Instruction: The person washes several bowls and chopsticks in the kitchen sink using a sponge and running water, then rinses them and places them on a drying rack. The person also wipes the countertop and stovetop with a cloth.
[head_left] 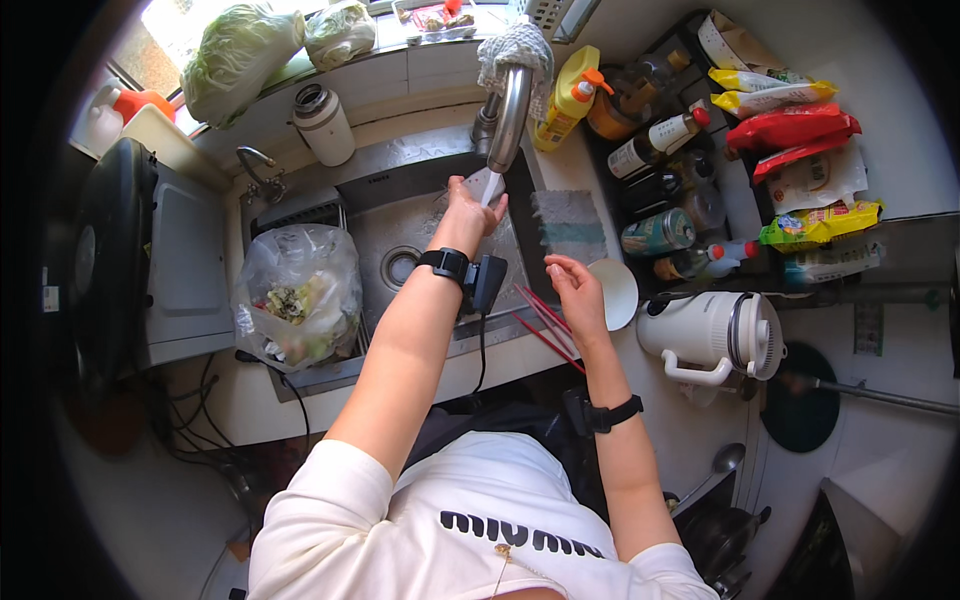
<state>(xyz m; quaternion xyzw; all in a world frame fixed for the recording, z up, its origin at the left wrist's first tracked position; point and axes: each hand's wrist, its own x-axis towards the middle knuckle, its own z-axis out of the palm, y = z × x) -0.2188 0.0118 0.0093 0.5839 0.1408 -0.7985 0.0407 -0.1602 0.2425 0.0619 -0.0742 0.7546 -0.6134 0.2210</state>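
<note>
My left hand (468,215) reaches into the sink (385,225) under the tap (512,120), which is running. Its fingers grip a pale, whitish dish (488,183), partly hidden by the hand and the water stream, so its full shape cannot be made out. To the right of the sink my right hand (580,300) hovers over the counter edge, fingers loosely extended and holding nothing. Beside it lies a round white plate (616,293). Red chopsticks (548,328) lie at the sink's right edge, just left of that hand. A grey-green cloth (570,225) is spread beyond it.
A clear plastic bag of food scraps (298,295) stands at the sink's left. Behind are a white flask (323,125) and cabbages (243,65). To the right stand a yellow pump bottle (568,100), several sauce bottles (650,145) and a white lidded appliance (700,335).
</note>
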